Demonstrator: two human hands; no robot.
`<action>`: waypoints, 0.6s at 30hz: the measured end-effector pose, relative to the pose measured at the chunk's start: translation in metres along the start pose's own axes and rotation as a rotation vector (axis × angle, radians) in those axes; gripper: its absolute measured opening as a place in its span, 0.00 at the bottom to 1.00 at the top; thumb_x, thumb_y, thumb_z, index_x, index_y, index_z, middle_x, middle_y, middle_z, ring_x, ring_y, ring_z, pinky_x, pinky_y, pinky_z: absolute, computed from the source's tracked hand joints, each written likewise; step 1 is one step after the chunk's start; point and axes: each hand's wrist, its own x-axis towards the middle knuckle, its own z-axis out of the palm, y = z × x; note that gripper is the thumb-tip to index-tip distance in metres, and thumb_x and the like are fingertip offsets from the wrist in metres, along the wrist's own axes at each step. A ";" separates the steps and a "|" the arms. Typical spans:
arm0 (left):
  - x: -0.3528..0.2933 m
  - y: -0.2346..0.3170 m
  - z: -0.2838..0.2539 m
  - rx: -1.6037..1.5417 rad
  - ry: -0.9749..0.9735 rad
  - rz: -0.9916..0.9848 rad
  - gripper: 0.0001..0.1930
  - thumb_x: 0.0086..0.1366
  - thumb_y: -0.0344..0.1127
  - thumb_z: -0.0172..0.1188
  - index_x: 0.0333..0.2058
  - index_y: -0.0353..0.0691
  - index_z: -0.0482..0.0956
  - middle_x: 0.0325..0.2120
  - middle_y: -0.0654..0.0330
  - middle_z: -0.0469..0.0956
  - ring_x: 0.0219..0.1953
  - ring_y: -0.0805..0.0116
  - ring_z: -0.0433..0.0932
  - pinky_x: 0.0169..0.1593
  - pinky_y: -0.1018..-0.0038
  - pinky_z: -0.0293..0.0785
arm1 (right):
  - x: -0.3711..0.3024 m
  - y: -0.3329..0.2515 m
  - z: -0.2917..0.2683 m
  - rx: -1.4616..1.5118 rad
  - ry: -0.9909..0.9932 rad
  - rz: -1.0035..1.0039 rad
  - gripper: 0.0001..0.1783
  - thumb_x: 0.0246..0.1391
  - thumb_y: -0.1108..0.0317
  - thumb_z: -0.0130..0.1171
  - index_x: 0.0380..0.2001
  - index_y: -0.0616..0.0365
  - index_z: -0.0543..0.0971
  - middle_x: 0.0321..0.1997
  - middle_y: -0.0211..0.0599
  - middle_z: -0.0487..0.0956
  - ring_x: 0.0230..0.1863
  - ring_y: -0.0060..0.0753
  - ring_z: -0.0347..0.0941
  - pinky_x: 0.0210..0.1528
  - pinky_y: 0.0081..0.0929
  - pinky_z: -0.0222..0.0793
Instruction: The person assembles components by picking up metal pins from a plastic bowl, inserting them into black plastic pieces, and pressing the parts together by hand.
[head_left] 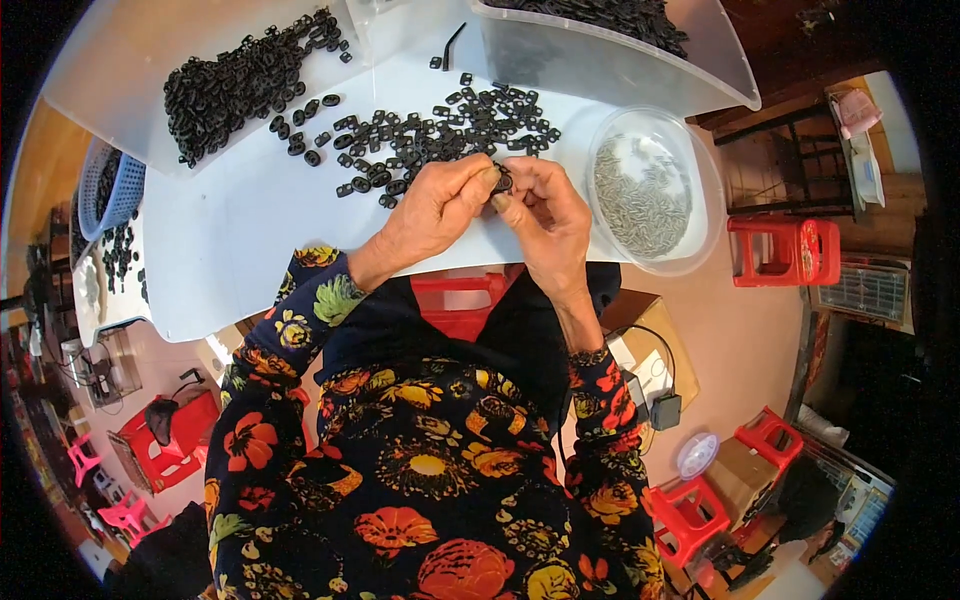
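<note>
Over the near edge of the white table, my two hands meet around a small black plastic part [503, 182]. My right hand [550, 220] grips it between thumb and curled fingers. My left hand [440, 205] is closed in a pinch, its fingertips against the part's left side; anything inside that pinch is hidden. Just beyond my hands lies a loose spread of similar black plastic parts [425, 140], many with holes through them. To the right of my right hand stands a round clear tub [705, 190] holding many small silvery metal pins [640, 200].
A translucent bin [110, 80] of black parts lies at the far left, another translucent bin [600, 60] at the far right. A thin black bent tool [453, 45] rests between them. A blue basket [125, 190] stands left, red stools [783, 250] right.
</note>
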 end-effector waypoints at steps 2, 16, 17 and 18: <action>0.000 -0.001 -0.001 0.024 -0.007 0.006 0.13 0.68 0.36 0.45 0.27 0.32 0.66 0.17 0.59 0.64 0.20 0.72 0.62 0.25 0.73 0.63 | -0.001 0.000 -0.003 -0.038 0.004 0.016 0.19 0.50 0.79 0.61 0.46 0.59 0.72 0.30 0.24 0.71 0.31 0.14 0.66 0.33 0.12 0.64; 0.001 -0.006 0.001 -0.044 0.005 -0.041 0.13 0.69 0.37 0.44 0.27 0.33 0.66 0.17 0.61 0.64 0.21 0.74 0.65 0.25 0.75 0.65 | -0.001 0.001 0.005 0.015 0.026 0.016 0.17 0.49 0.82 0.59 0.43 0.60 0.72 0.31 0.25 0.73 0.33 0.14 0.69 0.35 0.15 0.68; 0.001 -0.004 0.001 -0.047 0.016 -0.048 0.14 0.69 0.37 0.44 0.28 0.34 0.66 0.17 0.61 0.64 0.20 0.74 0.65 0.25 0.75 0.65 | -0.001 0.001 0.005 0.015 0.025 0.016 0.17 0.49 0.82 0.59 0.43 0.60 0.72 0.31 0.25 0.73 0.33 0.14 0.69 0.35 0.15 0.68; 0.000 -0.003 0.000 -0.050 0.027 -0.054 0.14 0.69 0.37 0.44 0.28 0.34 0.66 0.17 0.62 0.65 0.20 0.74 0.65 0.25 0.76 0.65 | -0.002 0.000 0.006 0.023 0.038 0.015 0.16 0.49 0.82 0.59 0.43 0.60 0.72 0.31 0.25 0.74 0.34 0.14 0.69 0.36 0.15 0.68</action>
